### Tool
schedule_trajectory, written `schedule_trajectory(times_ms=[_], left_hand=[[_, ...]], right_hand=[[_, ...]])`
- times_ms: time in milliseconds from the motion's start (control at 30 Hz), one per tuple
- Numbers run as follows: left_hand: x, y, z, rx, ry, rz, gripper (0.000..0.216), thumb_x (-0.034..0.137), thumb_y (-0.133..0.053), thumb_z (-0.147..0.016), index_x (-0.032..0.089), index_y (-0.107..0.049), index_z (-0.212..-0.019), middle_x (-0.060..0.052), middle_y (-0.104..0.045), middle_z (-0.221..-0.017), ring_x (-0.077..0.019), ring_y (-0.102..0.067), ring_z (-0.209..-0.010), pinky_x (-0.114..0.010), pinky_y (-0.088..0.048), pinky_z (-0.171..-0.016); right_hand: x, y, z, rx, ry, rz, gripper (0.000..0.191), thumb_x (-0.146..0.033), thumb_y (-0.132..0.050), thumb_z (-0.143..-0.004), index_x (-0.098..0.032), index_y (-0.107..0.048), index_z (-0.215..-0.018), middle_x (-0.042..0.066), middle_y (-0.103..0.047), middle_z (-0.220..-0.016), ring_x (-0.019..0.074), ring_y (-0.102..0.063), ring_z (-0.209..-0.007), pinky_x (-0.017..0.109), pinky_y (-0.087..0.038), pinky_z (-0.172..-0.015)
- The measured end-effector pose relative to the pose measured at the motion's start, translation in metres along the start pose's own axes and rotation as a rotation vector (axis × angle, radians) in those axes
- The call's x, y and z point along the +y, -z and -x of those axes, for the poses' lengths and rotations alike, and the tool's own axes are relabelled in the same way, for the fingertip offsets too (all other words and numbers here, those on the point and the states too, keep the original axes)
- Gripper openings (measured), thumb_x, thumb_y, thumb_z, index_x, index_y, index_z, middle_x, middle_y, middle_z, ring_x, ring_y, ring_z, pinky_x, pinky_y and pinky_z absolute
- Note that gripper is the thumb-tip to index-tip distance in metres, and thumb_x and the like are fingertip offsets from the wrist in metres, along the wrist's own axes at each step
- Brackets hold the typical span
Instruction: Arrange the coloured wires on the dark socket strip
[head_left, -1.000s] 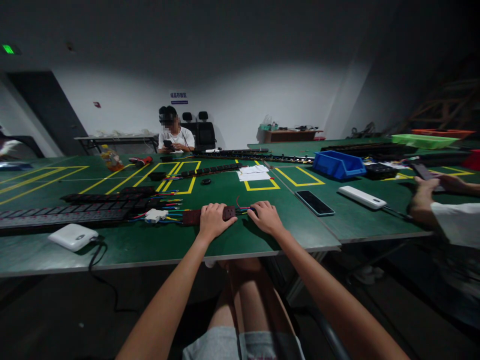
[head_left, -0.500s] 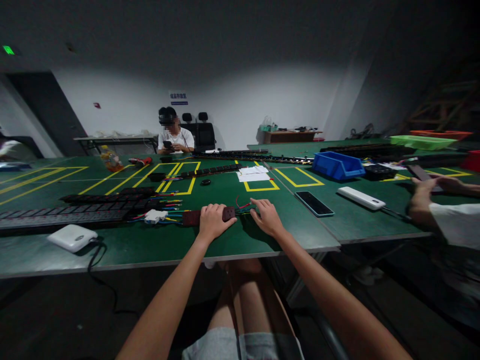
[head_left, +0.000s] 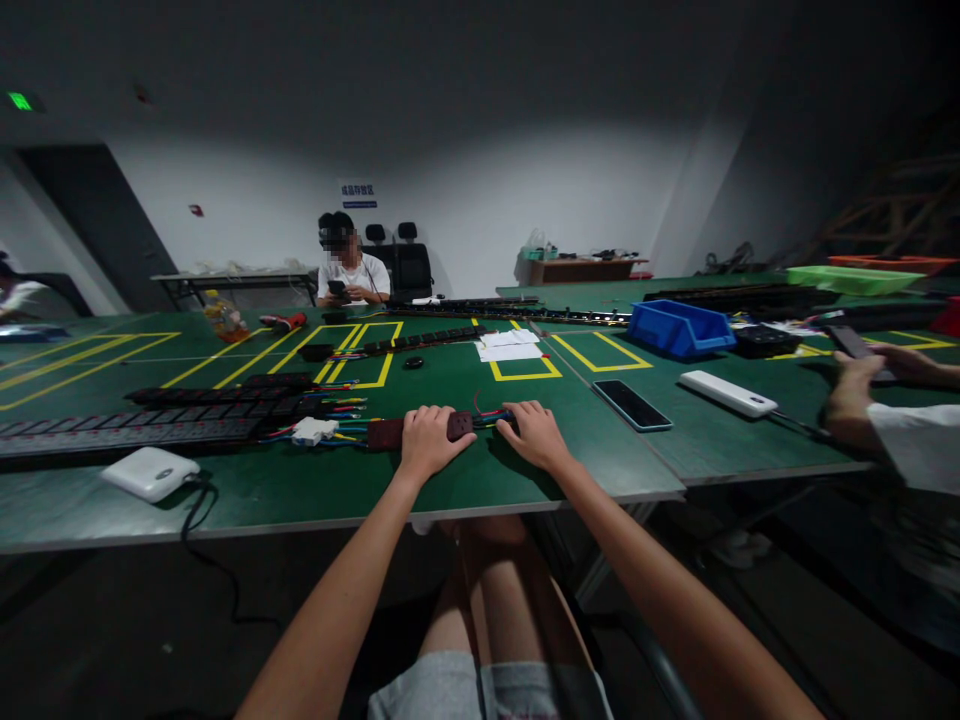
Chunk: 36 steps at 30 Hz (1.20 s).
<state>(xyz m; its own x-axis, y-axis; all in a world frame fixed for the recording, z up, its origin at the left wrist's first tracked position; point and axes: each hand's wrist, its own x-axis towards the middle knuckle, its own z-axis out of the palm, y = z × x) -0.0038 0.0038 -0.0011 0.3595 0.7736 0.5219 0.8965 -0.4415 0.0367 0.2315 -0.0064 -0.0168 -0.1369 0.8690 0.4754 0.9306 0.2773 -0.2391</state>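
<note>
My left hand (head_left: pixel 426 440) lies closed over a dark red socket module (head_left: pixel 386 434) near the front edge of the green table (head_left: pixel 315 485), holding it down. Coloured wires (head_left: pixel 491 413) run out of the module's right end. My right hand (head_left: pixel 534 433) rests on those wires, its fingers curled over them. A white connector block (head_left: pixel 313 431) with more coloured wires lies left of the module.
Black socket strips (head_left: pixel 135 430) lie at the left, a white box (head_left: pixel 150 473) with a cable at the front left. A phone (head_left: pixel 631 404), a white bar (head_left: pixel 727 393) and a blue bin (head_left: pixel 679 329) sit to the right. One person sits opposite; another person's hands (head_left: pixel 862 385) are at the right edge.
My right hand lifted its fingers off the wires half a second ago and has now curled back down onto them. My left hand stays on the module.
</note>
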Motion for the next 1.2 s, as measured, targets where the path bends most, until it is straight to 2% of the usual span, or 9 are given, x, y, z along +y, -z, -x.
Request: schedule_trajectory(times_ms=[167, 300, 400, 533, 633, 967, 1067, 1200], left_hand=[[-0.0004, 0.0004, 0.0004, 0.000, -0.005, 0.007, 0.057, 0.072, -0.058, -0.088, 0.022, -0.065, -0.114, -0.010, -0.071, -0.106, -0.0304, -0.058, -0.102, -0.044, -0.035, -0.090], [-0.0004, 0.0003, 0.0006, 0.007, -0.003, 0.006, 0.056, 0.071, -0.059, -0.088, 0.021, -0.065, -0.113, -0.010, -0.070, -0.106, -0.0303, -0.058, -0.102, -0.044, -0.035, -0.091], [-0.0005, 0.0000, 0.0006, 0.003, -0.002, 0.014, 0.057, 0.071, -0.059, -0.088, 0.021, -0.065, -0.114, -0.010, -0.070, -0.107, -0.0304, -0.058, -0.103, -0.045, -0.035, -0.091], [-0.0008, -0.0005, 0.0005, -0.003, 0.008, 0.017, 0.057, 0.071, -0.060, -0.087, 0.022, -0.066, -0.114, -0.011, -0.070, -0.107, -0.0310, -0.058, -0.104, -0.045, -0.035, -0.090], [-0.0010, -0.0004, 0.0005, -0.003, 0.005, 0.005, 0.058, 0.072, -0.059, -0.087, 0.022, -0.066, -0.114, -0.011, -0.070, -0.107, -0.0310, -0.058, -0.103, -0.045, -0.036, -0.090], [0.0005, 0.0011, 0.0001, -0.010, 0.004, 0.004, 0.055, 0.071, -0.059, -0.088, 0.023, -0.065, -0.113, -0.010, -0.071, -0.107, -0.0304, -0.058, -0.103, -0.045, -0.036, -0.091], [0.0006, 0.0009, -0.0001, -0.008, 0.005, -0.006, 0.055, 0.071, -0.060, -0.088, 0.023, -0.065, -0.112, -0.010, -0.071, -0.107, -0.0304, -0.058, -0.102, -0.045, -0.036, -0.090], [0.0005, 0.0005, -0.0001, -0.012, 0.003, 0.016, 0.056, 0.071, -0.059, -0.088, 0.023, -0.065, -0.114, -0.010, -0.070, -0.107, -0.0313, -0.058, -0.103, -0.045, -0.036, -0.090]], right_hand=[[0.0064, -0.0004, 0.0002, 0.109, 0.085, -0.105, 0.044, -0.034, -0.051, -0.100, -0.015, -0.059, -0.139, 0.014, -0.068, -0.131, 0.0281, -0.055, -0.123, 0.041, -0.042, -0.102], [0.0073, -0.0011, -0.0003, 0.127, 0.085, -0.120, 0.045, -0.033, -0.049, -0.100, -0.015, -0.058, -0.140, 0.014, -0.068, -0.131, 0.0279, -0.056, -0.123, 0.040, -0.042, -0.102], [0.0045, -0.0018, -0.0006, 0.084, 0.033, -0.070, 0.044, -0.038, -0.049, -0.101, -0.015, -0.060, -0.137, 0.015, -0.068, -0.131, 0.0287, -0.055, -0.124, 0.042, -0.042, -0.101], [0.0003, -0.0020, -0.0017, -0.028, -0.038, 0.021, 0.040, -0.047, -0.047, -0.103, -0.020, -0.070, -0.122, 0.013, -0.070, -0.127, 0.0299, -0.054, -0.123, 0.043, -0.042, -0.097], [-0.0008, -0.0027, -0.0024, -0.074, -0.047, 0.042, 0.041, -0.050, -0.045, -0.103, -0.022, -0.071, -0.119, 0.012, -0.070, -0.125, 0.0300, -0.055, -0.122, 0.043, -0.042, -0.095], [0.0063, -0.0007, 0.0005, 0.116, 0.087, -0.099, 0.042, -0.038, -0.048, -0.102, -0.016, -0.060, -0.136, 0.014, -0.069, -0.129, 0.0280, -0.055, -0.122, 0.041, -0.042, -0.099], [0.0078, 0.0001, 0.0003, 0.125, 0.095, -0.138, 0.044, -0.037, -0.049, -0.101, -0.016, -0.059, -0.138, 0.014, -0.068, -0.130, 0.0278, -0.055, -0.123, 0.041, -0.042, -0.101], [0.0056, -0.0015, -0.0011, 0.087, 0.017, -0.100, 0.046, -0.041, -0.051, -0.100, -0.016, -0.060, -0.137, 0.014, -0.069, -0.129, 0.0288, -0.055, -0.123, 0.042, -0.042, -0.101]])
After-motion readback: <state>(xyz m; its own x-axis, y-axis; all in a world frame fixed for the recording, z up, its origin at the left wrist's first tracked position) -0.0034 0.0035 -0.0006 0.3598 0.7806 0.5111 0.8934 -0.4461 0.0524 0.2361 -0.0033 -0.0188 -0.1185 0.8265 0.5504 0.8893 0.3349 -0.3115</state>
